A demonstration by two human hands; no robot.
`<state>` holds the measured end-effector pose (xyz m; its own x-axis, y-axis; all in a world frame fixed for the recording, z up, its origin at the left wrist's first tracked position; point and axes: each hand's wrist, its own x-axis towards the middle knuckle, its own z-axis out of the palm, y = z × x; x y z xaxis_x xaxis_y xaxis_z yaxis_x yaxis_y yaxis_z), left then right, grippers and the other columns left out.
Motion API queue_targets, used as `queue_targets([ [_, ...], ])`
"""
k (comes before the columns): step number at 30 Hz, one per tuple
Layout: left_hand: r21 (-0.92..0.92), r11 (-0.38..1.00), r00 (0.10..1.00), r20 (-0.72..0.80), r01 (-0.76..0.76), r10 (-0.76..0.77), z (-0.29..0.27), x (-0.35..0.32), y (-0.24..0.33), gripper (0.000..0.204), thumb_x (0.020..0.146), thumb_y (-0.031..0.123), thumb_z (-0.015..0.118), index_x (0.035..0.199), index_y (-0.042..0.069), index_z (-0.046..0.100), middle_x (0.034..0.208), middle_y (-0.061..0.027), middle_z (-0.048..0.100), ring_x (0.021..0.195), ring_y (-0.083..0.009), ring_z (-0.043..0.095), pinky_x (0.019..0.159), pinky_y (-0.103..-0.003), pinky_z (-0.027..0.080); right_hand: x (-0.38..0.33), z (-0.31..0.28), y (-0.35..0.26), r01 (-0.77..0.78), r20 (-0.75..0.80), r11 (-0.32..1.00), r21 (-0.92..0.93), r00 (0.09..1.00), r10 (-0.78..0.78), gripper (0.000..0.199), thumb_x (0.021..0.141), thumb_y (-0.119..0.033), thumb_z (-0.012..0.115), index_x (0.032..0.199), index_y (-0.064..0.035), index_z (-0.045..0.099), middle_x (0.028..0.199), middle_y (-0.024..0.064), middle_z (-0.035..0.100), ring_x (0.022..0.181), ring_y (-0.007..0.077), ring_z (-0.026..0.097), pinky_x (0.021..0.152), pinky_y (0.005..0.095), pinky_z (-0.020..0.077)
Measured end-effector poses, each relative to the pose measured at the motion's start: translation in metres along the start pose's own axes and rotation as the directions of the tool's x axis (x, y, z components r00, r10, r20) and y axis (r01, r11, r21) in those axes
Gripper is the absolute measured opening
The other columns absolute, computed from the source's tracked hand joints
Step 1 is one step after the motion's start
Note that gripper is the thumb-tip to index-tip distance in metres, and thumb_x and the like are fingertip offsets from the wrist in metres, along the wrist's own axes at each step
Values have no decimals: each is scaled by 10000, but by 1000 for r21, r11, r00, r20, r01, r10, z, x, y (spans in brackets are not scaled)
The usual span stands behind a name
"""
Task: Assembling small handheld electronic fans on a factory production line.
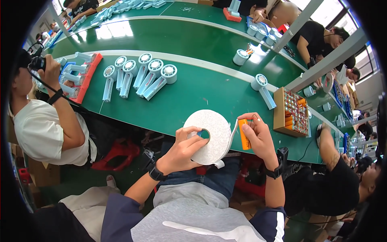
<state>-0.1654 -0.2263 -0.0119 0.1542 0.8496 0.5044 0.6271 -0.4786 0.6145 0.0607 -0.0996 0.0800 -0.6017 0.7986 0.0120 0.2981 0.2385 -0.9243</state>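
My left hand [183,150] grips a large white roll of foam tape [213,135], thumb at its blue core. A strip of tape runs from the roll to an orange battery cell [244,134] with thin wires, which my right hand [258,135] holds upright. Both hands hover above my lap at the near edge of the green table [189,94]. Each wrist wears a black band.
Several white and light-blue handheld fans [141,74] lie in a row on the table. A cardboard box of orange battery cells [292,113] stands at right beside another fan [263,89]. People sit on my left and right, more at the far tables.
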Motion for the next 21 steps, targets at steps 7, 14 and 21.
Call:
queue_targets([
  [7, 135, 984, 993, 52, -115, 108, -8, -3, 20, 569, 596, 115, 848, 1141, 90, 686, 1111, 1, 678, 1278, -243, 494, 994, -412, 310, -7, 11, -4, 70, -16, 996, -54, 997, -71, 195, 988, -87, 560, 1165, -10, 588, 610, -13, 467, 551, 33, 369, 512, 248, 290],
  [14, 160, 971, 983, 71, -177, 167, -13, -13, 19, 578, 594, 113, 851, 1148, 98, 687, 1083, 14, 680, 1145, -220, 532, 958, -400, 341, -23, 26, 9, 119, -79, 988, -95, 989, -127, 171, 995, -95, 566, 1136, -1, 587, 661, -44, 511, 571, 2, 385, 512, 221, 285],
  [21, 74, 984, 986, 51, -161, 157, 9, -13, 19, 594, 590, 119, 860, 1150, 48, 671, 1012, -14, 665, 905, -226, 546, 848, -360, 422, -22, 48, 39, 207, -480, 972, 109, 867, -131, 155, 954, -95, 657, 1045, 12, 592, 668, -20, 561, 561, 0, 454, 483, 190, 344],
])
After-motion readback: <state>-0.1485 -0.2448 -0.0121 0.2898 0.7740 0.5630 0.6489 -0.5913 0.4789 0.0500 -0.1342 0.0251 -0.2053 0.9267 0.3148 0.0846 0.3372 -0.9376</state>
